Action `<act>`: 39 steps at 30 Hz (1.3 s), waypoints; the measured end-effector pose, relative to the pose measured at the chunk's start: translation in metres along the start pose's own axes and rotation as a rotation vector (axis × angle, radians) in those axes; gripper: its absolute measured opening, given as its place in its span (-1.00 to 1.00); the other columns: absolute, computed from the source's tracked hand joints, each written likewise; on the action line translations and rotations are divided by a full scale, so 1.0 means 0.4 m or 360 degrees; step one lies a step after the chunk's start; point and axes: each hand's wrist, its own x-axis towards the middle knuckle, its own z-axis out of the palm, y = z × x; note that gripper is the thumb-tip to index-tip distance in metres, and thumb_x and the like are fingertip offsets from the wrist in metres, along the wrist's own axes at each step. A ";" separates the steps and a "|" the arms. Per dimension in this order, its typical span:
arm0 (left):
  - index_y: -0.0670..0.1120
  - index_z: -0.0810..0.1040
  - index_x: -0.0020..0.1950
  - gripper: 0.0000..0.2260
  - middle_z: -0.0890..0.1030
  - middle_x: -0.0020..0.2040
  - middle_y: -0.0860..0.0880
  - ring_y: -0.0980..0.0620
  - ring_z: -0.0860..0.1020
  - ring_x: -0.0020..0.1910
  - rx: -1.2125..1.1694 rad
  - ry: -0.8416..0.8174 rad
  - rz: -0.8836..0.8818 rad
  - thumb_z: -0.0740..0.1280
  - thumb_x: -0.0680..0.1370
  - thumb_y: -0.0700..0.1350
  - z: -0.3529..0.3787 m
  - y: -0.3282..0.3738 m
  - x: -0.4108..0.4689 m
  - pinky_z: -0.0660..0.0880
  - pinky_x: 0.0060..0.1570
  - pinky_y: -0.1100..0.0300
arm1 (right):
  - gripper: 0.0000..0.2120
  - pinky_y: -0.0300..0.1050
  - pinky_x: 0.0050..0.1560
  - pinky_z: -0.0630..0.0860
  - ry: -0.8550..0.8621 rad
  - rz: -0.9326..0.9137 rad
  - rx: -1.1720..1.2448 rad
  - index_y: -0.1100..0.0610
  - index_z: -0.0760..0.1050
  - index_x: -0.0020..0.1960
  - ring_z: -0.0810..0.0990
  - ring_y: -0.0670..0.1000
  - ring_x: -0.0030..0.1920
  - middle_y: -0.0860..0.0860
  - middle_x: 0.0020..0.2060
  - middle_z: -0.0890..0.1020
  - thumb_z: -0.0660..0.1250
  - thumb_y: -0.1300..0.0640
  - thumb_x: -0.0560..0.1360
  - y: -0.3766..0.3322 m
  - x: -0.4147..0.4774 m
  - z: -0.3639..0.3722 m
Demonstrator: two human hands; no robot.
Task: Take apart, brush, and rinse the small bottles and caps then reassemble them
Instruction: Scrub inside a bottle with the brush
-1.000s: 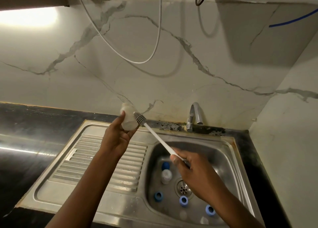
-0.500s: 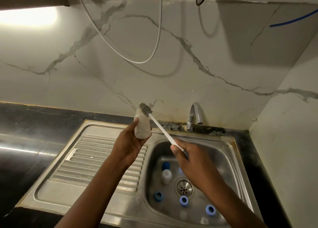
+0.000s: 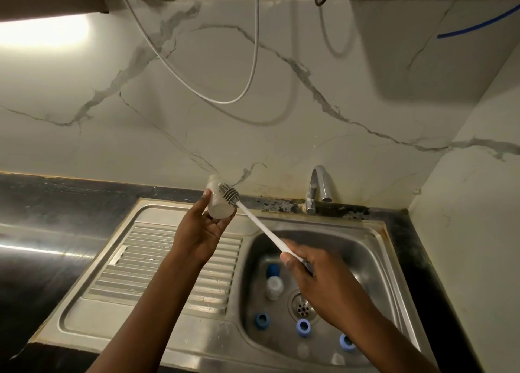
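Observation:
My left hand holds a small translucent bottle above the draining board, tilted on its side. My right hand grips the white handle of a bottle brush; its grey bristle head lies against the bottle's upper right side. In the sink basin lie another capped small bottle with a blue cap and three loose blue caps.
The steel draining board lies left of the basin. A chrome tap stands at the back, no water visible. The drain is in the basin's middle. Black counter flanks the sink; white hoses hang on the marble wall.
The bottle and brush head have shifted slightly left; the bottle has tipped from upright onto its side, and the brush head now rests against it rather than sticking up above it.

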 end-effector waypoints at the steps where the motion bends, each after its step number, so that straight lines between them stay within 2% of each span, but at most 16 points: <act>1: -0.26 0.50 0.45 -0.47 0.66 0.30 -0.33 -0.21 0.72 0.19 0.0030 -0.0023 0.0032 0.47 0.54 -0.07 0.001 -0.008 -0.006 0.71 0.10 -0.04 | -0.65 -0.39 -0.27 0.53 -0.0002 0.0013 0.0005 -0.36 0.37 0.45 0.67 -0.25 -0.15 -0.17 -0.13 0.69 0.22 -0.19 0.68 -0.005 0.002 -0.001; 5: -0.25 0.50 0.48 -0.50 0.62 0.36 -0.30 -0.26 0.66 0.29 0.0132 -0.0145 0.0167 0.44 0.60 -0.06 0.010 -0.041 -0.031 0.67 0.21 -0.10 | -0.63 -0.43 -0.29 0.51 0.0043 0.0043 0.0065 -0.17 0.49 0.45 0.66 -0.31 -0.13 -0.19 -0.15 0.67 0.23 -0.18 0.68 -0.038 0.022 -0.002; 8: -0.25 0.50 0.47 -0.56 0.63 0.34 -0.31 -0.33 0.63 0.30 0.0260 -0.0176 0.0195 0.40 0.64 -0.09 0.026 -0.064 -0.048 0.60 0.29 -0.20 | -0.60 -0.44 -0.23 0.54 0.0126 0.0043 0.0033 -0.14 0.48 0.47 0.65 -0.29 -0.13 -0.22 -0.08 0.65 0.21 -0.19 0.68 -0.065 0.051 -0.004; 13: -0.25 0.47 0.50 -0.57 0.60 0.37 -0.32 -0.36 0.62 0.33 0.0256 -0.0055 0.0252 0.37 0.67 -0.11 0.040 -0.054 -0.049 0.57 0.32 -0.25 | -0.57 -0.56 -0.20 0.47 0.0099 0.0014 0.0038 -0.14 0.45 0.51 0.56 -0.48 -0.12 -0.31 -0.02 0.60 0.23 -0.19 0.68 -0.076 0.053 -0.009; 17: -0.28 0.43 0.52 -0.57 0.58 0.39 -0.34 -0.31 0.61 0.35 0.0104 0.0013 0.0221 0.34 0.69 -0.12 0.027 -0.029 -0.041 0.63 0.26 -0.15 | -0.64 -0.42 -0.29 0.53 0.0013 0.0020 0.0078 -0.18 0.49 0.46 0.64 -0.33 -0.18 -0.25 -0.22 0.66 0.24 -0.17 0.68 -0.056 0.029 -0.011; 19: -0.28 0.42 0.52 -0.56 0.58 0.40 -0.36 -0.28 0.62 0.35 -0.0008 0.0020 0.0217 0.33 0.69 -0.11 0.016 -0.008 -0.032 0.64 0.24 -0.10 | -0.64 -0.40 -0.34 0.48 -0.0060 0.0032 0.0086 -0.21 0.46 0.47 0.63 -0.30 -0.26 -0.29 -0.19 0.67 0.22 -0.17 0.69 -0.044 0.010 -0.003; 20: -0.28 0.43 0.52 -0.56 0.59 0.39 -0.35 -0.27 0.64 0.33 -0.0052 0.0019 0.0212 0.33 0.69 -0.11 0.011 0.001 -0.029 0.63 0.25 -0.10 | -0.63 -0.39 -0.32 0.49 -0.0071 0.0029 0.0083 -0.23 0.45 0.48 0.64 -0.28 -0.25 -0.25 -0.16 0.68 0.22 -0.17 0.69 -0.037 -0.001 0.002; 24: -0.25 0.44 0.50 -0.57 0.62 0.36 -0.33 -0.22 0.68 0.26 -0.0189 -0.0012 0.0132 0.33 0.68 -0.08 -0.001 -0.004 -0.031 0.60 0.27 -0.11 | -0.67 -0.29 -0.13 0.61 -0.0060 0.0005 0.0076 -0.31 0.45 0.44 0.68 -0.21 -0.12 -0.10 -0.05 0.73 0.21 -0.20 0.68 -0.028 -0.015 0.007; 29: -0.25 0.41 0.53 -0.53 0.60 0.38 -0.33 -0.22 0.65 0.33 -0.0276 -0.0156 0.0017 0.35 0.66 -0.09 0.017 -0.064 -0.054 0.57 0.32 -0.14 | -0.66 -0.42 -0.26 0.52 0.0022 0.0050 0.0099 -0.17 0.52 0.42 0.66 -0.29 -0.14 -0.13 -0.18 0.68 0.24 -0.17 0.68 -0.043 0.019 0.004; 32: -0.24 0.39 0.55 -0.51 0.59 0.40 -0.33 -0.23 0.63 0.34 -0.0180 -0.0214 0.0002 0.35 0.66 -0.08 0.010 -0.077 -0.051 0.53 0.36 -0.16 | -0.66 -0.37 -0.23 0.58 0.0039 0.0054 0.0074 -0.16 0.51 0.42 0.65 -0.29 -0.10 -0.12 -0.16 0.68 0.23 -0.17 0.68 -0.048 0.037 0.001; 34: -0.21 0.44 0.52 -0.48 0.60 0.39 -0.31 -0.22 0.66 0.31 0.0010 -0.0161 0.0033 0.41 0.61 -0.05 0.005 -0.068 -0.045 0.60 0.31 -0.14 | -0.64 -0.31 -0.17 0.64 0.0043 0.0063 0.0044 -0.18 0.50 0.43 0.64 -0.30 -0.06 -0.14 -0.14 0.69 0.22 -0.20 0.68 -0.044 0.043 -0.003; 36: -0.16 0.53 0.47 -0.47 0.64 0.33 -0.25 -0.18 0.68 0.23 0.0241 -0.0077 0.0057 0.48 0.55 0.00 0.007 -0.053 -0.040 0.69 0.14 -0.07 | -0.64 -0.30 -0.14 0.65 0.0039 0.0060 0.0025 -0.21 0.49 0.43 0.64 -0.32 -0.05 -0.17 -0.13 0.68 0.22 -0.22 0.67 -0.040 0.044 -0.003; 39: -0.18 0.62 0.39 -0.48 0.66 0.27 -0.20 -0.10 0.68 0.10 0.0425 -0.0033 0.0085 0.54 0.50 0.02 0.013 -0.038 -0.033 0.67 -0.05 0.08 | -0.71 -0.27 -0.13 0.67 0.0024 0.0026 0.0049 -0.29 0.45 0.38 0.66 -0.28 -0.07 -0.14 -0.14 0.69 0.22 -0.21 0.67 -0.040 0.041 -0.003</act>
